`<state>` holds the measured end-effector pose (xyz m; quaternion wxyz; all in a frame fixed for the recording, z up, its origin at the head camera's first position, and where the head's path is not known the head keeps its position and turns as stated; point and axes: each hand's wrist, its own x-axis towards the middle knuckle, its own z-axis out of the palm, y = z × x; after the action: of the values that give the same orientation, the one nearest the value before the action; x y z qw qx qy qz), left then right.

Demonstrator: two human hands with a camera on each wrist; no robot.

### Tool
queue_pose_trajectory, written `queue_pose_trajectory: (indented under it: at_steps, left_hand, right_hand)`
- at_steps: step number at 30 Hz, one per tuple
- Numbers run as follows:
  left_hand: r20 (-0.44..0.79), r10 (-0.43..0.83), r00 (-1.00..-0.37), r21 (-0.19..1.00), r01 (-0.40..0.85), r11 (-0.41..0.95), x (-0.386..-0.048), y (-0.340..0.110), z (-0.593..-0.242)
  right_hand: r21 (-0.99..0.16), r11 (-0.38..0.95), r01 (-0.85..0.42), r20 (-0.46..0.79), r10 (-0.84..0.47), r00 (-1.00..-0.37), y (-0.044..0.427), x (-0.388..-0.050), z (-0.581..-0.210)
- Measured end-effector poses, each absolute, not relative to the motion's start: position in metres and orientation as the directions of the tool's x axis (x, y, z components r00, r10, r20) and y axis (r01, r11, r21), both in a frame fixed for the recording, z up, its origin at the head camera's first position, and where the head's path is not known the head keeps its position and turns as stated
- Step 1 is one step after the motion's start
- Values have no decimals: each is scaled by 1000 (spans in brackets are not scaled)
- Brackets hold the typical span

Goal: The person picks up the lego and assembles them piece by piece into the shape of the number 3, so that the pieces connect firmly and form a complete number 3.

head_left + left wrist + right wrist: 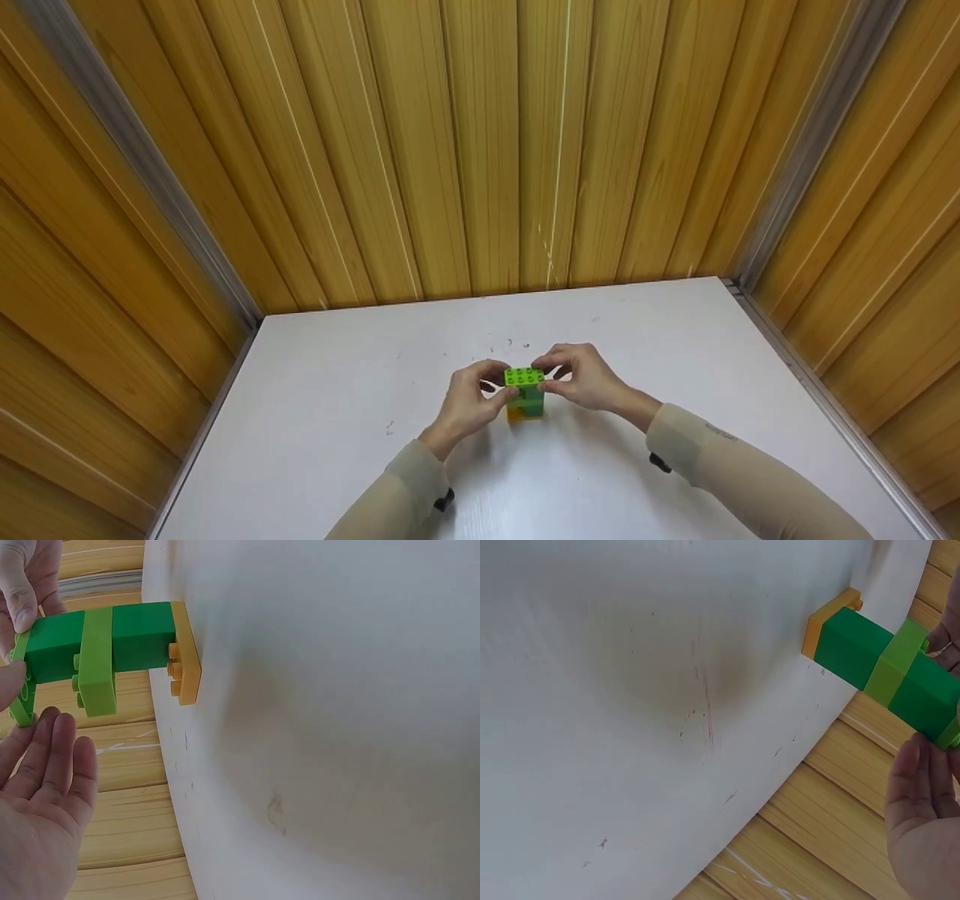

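A small tower of toy building bricks stands on the white table (337, 397). At its foot is a flat orange brick (189, 675), then a dark green brick (142, 636), a flat light green brick (97, 671) and another dark green brick (56, 645). On top lies a flat studded light green brick (523, 376). My left hand (469, 397) pinches the left end of this top brick between thumb and fingers. From the other side, my right hand (589, 379) pinches its right end. Fingers hide parts of the top brick in both wrist views.
Yellow wood-look panels (480, 150) rise behind the table and at both sides. Metal posts (810, 142) stand in the back corners. Small dark marks (510, 343) dot the table beyond the tower.
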<state>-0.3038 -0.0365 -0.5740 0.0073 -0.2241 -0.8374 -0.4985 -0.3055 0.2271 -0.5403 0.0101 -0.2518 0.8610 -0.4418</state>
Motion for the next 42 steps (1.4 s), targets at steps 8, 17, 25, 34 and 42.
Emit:
queue_pose_trajectory:
  at_steps: [8, 17, 25, 34, 42]
  left_hand:
    - [230, 367, -901, 827, 380, 414, -302, -37, -574]
    - [316, 403, -859, 747, 487, 452, -295, -38, -582]
    - [359, 432, -827, 690, 547, 474, -293, -40, -591]
    - [334, 434, -837, 707, 526, 472, -294, -39, -595]
    - [331, 442, -834, 727, 524, 444, -295, -37, -596]
  right_hand:
    - [-744, 495, -449, 224, -448, -866, 226, -304, -538]
    - [-760, 446, -472, 309, -390, -867, 227, -294, -552]
    - [-796, 400, -455, 329, -346, -879, 227, -287, -567]
    - [-805, 420, -419, 292, -335, -896, 219, -284, -577]
    - [-804, 405, -435, 316, -328, -890, 216, -285, -579]
